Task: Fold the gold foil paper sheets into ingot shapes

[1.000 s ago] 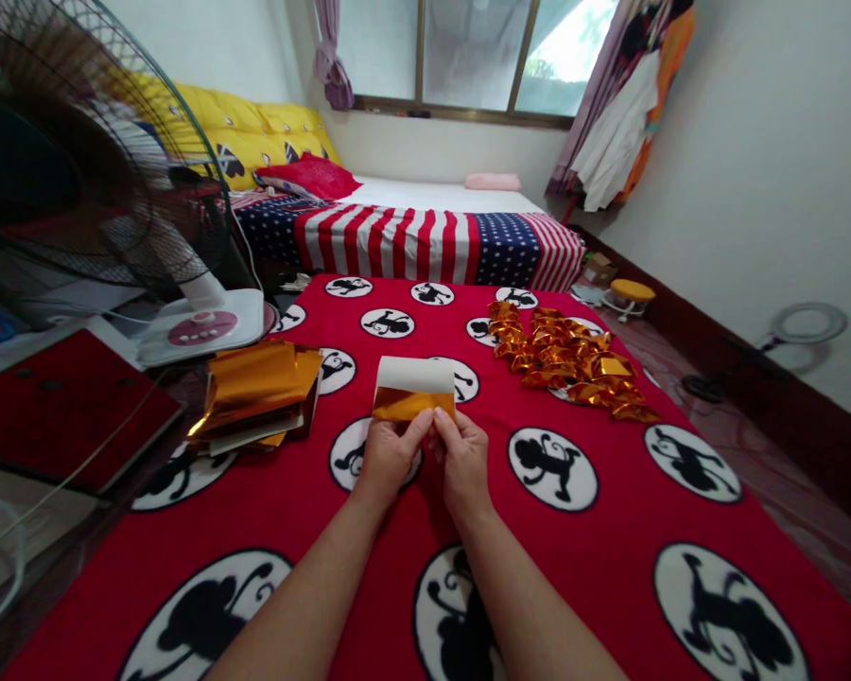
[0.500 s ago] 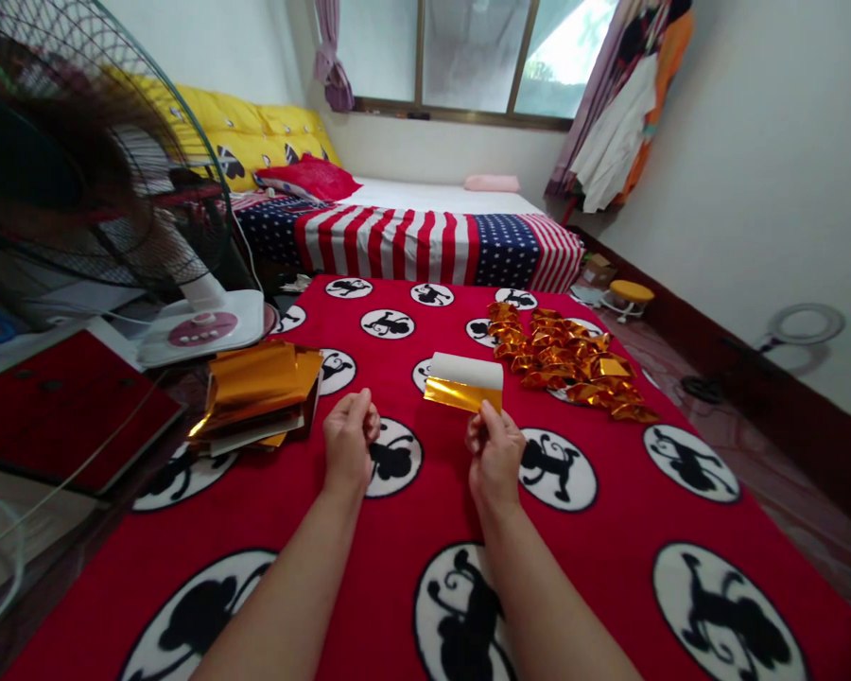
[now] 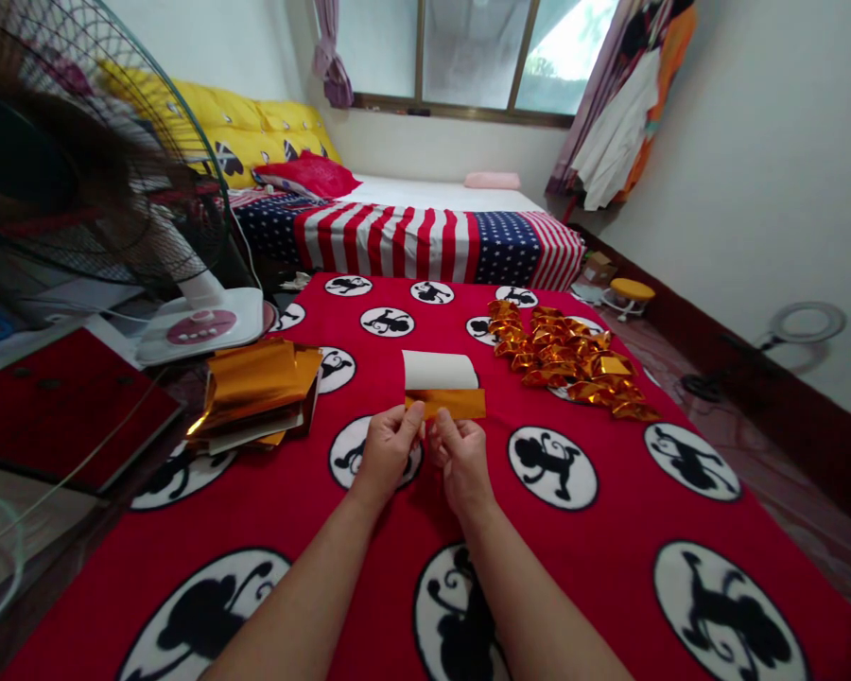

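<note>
Paper (image 3: pixel 436 370) is resting in your fingers, in front of you and over the middle of the red cover (image 3: pixel 387 586); its far part is showing white and curling a little, while a gold band is running along its near side and jutting past the white on the right. Your left hand (image 3: pixel 389 446) is pinching the near left corner between thumb and curled fingers. Your right hand (image 3: pixel 462 456) is grasping the near edge just beside it, thumb on top, and the two thumbs are lying close together but apart. Whether the paper is touching the cloth beneath, you cannot tell from this angle.

To your left, a stack of gold sheets (image 3: pixel 255 383) is lying unevenly, its edges fanning out, near the white base of a fan (image 3: pixel 202 326). To your right and farther off, folded gold pieces (image 3: pixel 574 364) are sitting crowded together in rough rows. Beyond the red cover, a bed (image 3: pixel 411 236) is standing under the window (image 3: pixel 460 52), and a red pillow (image 3: pixel 308 177) is lying on it.
</note>
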The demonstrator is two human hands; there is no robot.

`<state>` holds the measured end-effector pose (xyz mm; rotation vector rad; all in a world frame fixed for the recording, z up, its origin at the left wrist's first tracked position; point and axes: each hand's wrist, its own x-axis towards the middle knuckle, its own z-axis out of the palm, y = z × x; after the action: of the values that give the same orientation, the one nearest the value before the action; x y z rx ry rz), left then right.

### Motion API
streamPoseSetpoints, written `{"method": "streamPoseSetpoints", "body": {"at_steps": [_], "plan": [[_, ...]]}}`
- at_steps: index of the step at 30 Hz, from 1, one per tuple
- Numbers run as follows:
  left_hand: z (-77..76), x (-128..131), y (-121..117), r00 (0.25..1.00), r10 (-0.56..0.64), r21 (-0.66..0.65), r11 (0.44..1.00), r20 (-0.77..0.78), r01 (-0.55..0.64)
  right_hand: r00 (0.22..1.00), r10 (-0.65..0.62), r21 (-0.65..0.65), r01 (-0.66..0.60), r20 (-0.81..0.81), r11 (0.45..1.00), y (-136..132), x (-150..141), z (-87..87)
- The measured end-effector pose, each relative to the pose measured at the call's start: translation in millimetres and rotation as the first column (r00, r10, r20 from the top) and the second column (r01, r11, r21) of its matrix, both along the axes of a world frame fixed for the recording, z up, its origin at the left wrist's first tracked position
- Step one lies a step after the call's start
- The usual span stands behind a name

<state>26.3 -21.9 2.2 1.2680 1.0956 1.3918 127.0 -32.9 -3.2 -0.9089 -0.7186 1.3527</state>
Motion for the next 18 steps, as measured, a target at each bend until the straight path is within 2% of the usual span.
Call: {"method": "streamPoseSetpoints", "body": {"at_steps": [3, 6, 8, 12, 14, 18], "plan": [[1.8, 3, -4, 0.999, -0.033, 0.009, 0.999, -0.036, 0.034, 0.999, 0.009, 0.015, -0.010, 0.040, 1.000, -3, -8, 1.3], [2.4, 1, -5, 0.997, -0.047, -0.005, 0.999, -0.053, 0.047, 0.994, -0.113, 0.021, 0.113, 0.005, 0.993, 0, -1, 2.0], [1.1, -3, -3, 1.000, -0.013, -0.011, 1.000, 0.001, 0.013, 0.966, -0.255, 0.013, 0.256, -0.052, 0.967, 6, 13, 2.0], [-3.9, -13, 3, 0.975, 0.058, -0.016, 0.998, 0.217, -0.055, 0.918, -0.352, 0.030, 0.363, -0.181, 0.931, 16, 42, 0.9], [-5.9, -16, 5, 0.966, 0.051, -0.017, 0.999, 0.253, -0.048, 0.932, -0.328, 0.037, 0.337, -0.155, 0.941, 16, 45, -0.7], [-7.8, -16, 5, 0.981, 0.001, -0.006, 1.000, 0.192, 0.000, 0.991, -0.130, 0.082, 0.132, -0.028, 0.988, 12, 33, -2.8]]}}
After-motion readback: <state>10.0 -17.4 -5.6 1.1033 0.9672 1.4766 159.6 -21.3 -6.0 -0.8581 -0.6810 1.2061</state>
